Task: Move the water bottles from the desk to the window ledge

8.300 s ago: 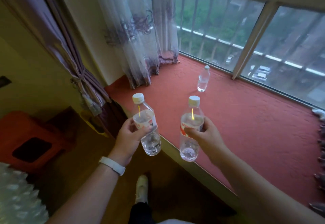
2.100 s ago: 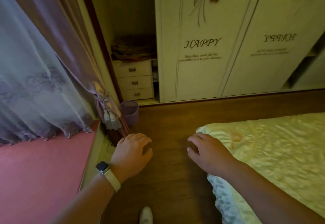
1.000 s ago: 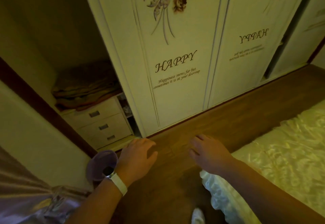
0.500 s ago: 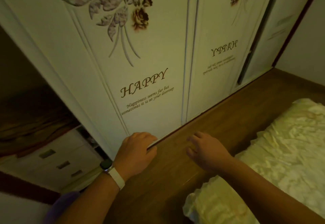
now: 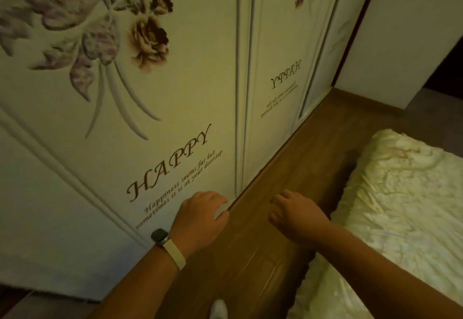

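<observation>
Both palm-down, fingers loosely curled, holding nothing: left hand [image 5: 200, 214] at 7 o'clock, right hand [image 5: 295, 214] at 5. Wardrobe door [image 5: 175, 93] at 10, bed [image 5: 400, 206] at 4, wooden floor [image 5: 288, 168] between. Water bottles: whereabouts cannot tell.

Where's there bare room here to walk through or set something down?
The wooden floor strip between the wardrobe and the bed lies bare, up to the far wall. The bed itself is free. Tightest at the near end, where the left hand, right hand and a shoe sit over it.
</observation>
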The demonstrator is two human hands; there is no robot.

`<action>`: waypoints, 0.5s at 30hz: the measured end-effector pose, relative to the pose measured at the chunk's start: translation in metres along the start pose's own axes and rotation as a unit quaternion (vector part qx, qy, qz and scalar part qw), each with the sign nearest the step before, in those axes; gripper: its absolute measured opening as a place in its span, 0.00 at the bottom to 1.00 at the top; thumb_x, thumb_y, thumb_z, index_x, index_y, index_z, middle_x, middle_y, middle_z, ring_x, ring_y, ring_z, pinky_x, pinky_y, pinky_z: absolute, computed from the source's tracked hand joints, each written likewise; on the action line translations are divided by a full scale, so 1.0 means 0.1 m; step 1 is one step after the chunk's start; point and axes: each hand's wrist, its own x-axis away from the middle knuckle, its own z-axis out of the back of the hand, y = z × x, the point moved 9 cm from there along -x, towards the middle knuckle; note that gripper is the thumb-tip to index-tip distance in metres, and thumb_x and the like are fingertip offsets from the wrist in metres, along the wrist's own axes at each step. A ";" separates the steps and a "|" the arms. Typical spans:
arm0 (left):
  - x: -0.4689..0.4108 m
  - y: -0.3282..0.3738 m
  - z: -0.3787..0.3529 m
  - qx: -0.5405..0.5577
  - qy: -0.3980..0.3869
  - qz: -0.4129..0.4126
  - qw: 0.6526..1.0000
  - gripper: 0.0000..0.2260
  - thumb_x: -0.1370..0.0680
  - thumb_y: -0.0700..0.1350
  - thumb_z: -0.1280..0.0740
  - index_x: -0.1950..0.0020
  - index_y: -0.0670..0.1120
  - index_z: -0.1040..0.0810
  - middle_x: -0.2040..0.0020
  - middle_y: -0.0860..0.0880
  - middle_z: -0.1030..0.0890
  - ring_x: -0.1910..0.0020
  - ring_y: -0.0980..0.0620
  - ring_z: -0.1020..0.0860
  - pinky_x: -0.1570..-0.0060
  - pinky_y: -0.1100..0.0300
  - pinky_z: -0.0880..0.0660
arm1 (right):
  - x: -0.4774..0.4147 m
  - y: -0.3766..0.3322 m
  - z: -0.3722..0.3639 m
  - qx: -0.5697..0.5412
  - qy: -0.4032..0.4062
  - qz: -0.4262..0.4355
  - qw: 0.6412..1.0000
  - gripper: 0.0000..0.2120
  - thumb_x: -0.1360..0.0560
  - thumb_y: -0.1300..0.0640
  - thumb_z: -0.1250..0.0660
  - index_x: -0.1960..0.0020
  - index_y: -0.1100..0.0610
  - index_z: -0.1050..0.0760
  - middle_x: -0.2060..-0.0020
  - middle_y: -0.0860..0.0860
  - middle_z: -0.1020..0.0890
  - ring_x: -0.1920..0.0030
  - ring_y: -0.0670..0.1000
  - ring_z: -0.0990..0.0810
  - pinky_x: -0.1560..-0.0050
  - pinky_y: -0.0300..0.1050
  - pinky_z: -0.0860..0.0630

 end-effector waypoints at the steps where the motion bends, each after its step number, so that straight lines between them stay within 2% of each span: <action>1: -0.17 -0.05 0.06 -0.005 -0.001 -0.012 1.000 0.18 0.19 0.55 0.41 0.30 0.54 0.28 0.31 0.54 0.27 0.31 0.53 0.31 0.33 0.55 0.36 | -0.11 0.00 0.06 0.001 0.007 -0.010 1.000 0.22 0.19 0.42 0.45 0.29 0.50 0.33 0.37 0.50 0.27 0.40 0.51 0.26 0.42 0.45 0.28; 5: -0.74 -0.11 0.26 -0.021 -0.003 -0.066 0.998 0.18 0.20 0.55 0.40 0.31 0.53 0.26 0.32 0.53 0.25 0.32 0.51 0.30 0.33 0.53 0.34 | -0.42 0.07 0.28 0.008 0.035 -0.049 0.998 0.22 0.19 0.42 0.45 0.30 0.50 0.32 0.37 0.50 0.27 0.39 0.52 0.27 0.40 0.47 0.28; 8: -1.03 0.01 0.32 -0.027 -0.005 -0.099 0.995 0.23 0.23 0.59 0.46 0.32 0.52 0.25 0.33 0.53 0.24 0.33 0.51 0.29 0.34 0.53 0.34 | -0.53 0.17 0.38 0.019 0.046 -0.067 0.997 0.22 0.19 0.41 0.45 0.29 0.49 0.33 0.35 0.49 0.27 0.37 0.51 0.27 0.39 0.46 0.29; 11: -1.37 0.20 0.29 -0.036 -0.018 -0.138 0.990 0.30 0.26 0.63 0.53 0.32 0.53 0.25 0.34 0.53 0.24 0.34 0.51 0.28 0.36 0.54 0.34 | -0.64 0.42 0.50 0.020 0.059 -0.101 0.993 0.22 0.19 0.40 0.47 0.31 0.49 0.32 0.37 0.49 0.27 0.39 0.51 0.26 0.42 0.44 0.30; 14: -1.77 0.40 0.19 -0.030 -0.015 -0.169 0.985 0.32 0.28 0.63 0.53 0.35 0.51 0.22 0.36 0.51 0.21 0.37 0.48 0.25 0.39 0.53 0.30 | -0.73 0.78 0.54 0.013 0.055 -0.141 0.988 0.31 0.24 0.34 0.56 0.31 0.50 0.31 0.38 0.49 0.26 0.40 0.52 0.26 0.44 0.44 0.31; 15: -1.91 0.46 0.14 -0.031 -0.018 -0.174 0.984 0.32 0.28 0.63 0.52 0.36 0.51 0.21 0.37 0.51 0.20 0.37 0.48 0.24 0.40 0.52 0.29 | -0.77 0.90 0.54 0.010 0.052 -0.150 0.987 0.31 0.24 0.34 0.56 0.31 0.50 0.31 0.38 0.49 0.26 0.40 0.52 0.26 0.43 0.45 0.30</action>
